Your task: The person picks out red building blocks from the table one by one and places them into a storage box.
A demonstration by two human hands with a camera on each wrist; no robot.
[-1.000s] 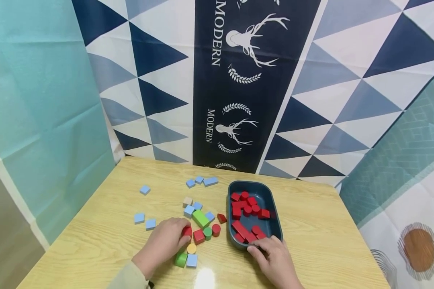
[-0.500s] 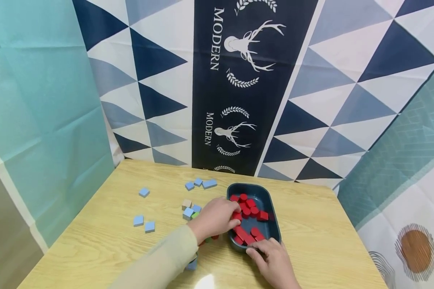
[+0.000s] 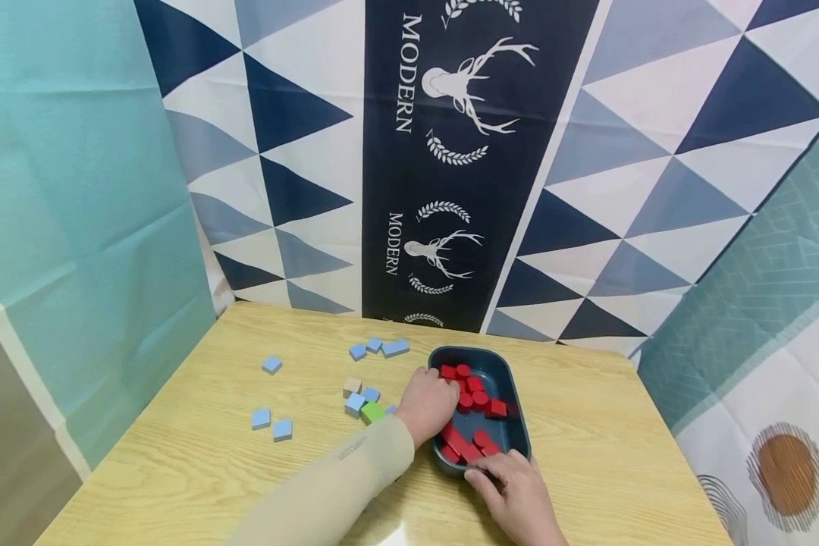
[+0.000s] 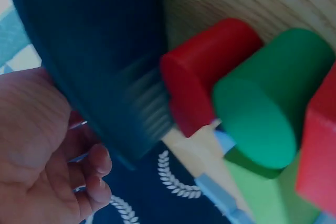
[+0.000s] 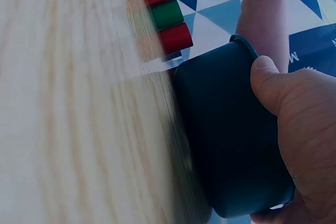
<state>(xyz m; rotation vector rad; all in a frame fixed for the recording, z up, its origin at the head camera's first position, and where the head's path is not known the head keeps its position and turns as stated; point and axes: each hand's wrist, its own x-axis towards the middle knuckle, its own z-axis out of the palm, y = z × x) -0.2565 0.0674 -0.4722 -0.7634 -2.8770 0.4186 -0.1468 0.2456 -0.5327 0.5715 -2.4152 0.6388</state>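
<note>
A dark blue bin (image 3: pixel 515 402) with several red blocks (image 3: pixel 480 400) inside stands on the table's right half. Over its left rim reaches my left hand (image 3: pixel 428 402), fingers down among the red blocks. In the left wrist view that hand's fingers (image 4: pixel 97 187) curl loosely behind the bin wall (image 4: pixel 105 66), a sliver of red beside them. The wall hides the thumb and fingertips, so I cannot tell whether they hold a block. My right hand (image 3: pixel 519 489) grips the bin's near end, its thumb (image 5: pixel 265 74) against the outer wall in the right wrist view.
A red cylinder (image 4: pixel 210 61), a green cylinder (image 4: pixel 273 98) and a red block (image 4: pixel 320 140) lie left of the bin. A light green block (image 3: pixel 372 412), a beige block (image 3: pixel 352 387) and several light blue blocks (image 3: pixel 395 347) are spread across the table's left half.
My left hand has carried a red block from the pile on the table rightward into the bin. Red blocks near its fingers have shifted slightly. My right hand keeps its place at the bin's near end.
</note>
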